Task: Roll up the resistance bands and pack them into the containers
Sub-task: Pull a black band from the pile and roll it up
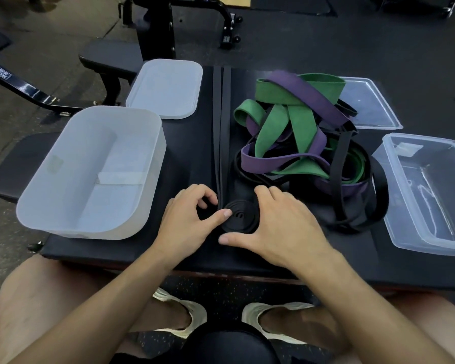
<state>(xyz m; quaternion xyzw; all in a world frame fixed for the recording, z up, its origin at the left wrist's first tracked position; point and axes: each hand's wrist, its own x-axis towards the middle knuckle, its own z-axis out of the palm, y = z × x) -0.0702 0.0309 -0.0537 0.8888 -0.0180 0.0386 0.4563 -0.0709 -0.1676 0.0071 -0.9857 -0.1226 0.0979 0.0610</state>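
As I read the head view, black coil (238, 215): part-wound, flat on the bench pad (189, 143), between both hands.
Left hand (192, 219): thumb on the coil's top, fingers curled at its left edge, pinching it.
Right hand (281, 227): cupped round the coil's right side, gripping.
Free tail (221, 127): leaves the coil's far-left edge and runs straight away from me.
Judgement: I would roll along that axis; the left hand is nearer the feed point.
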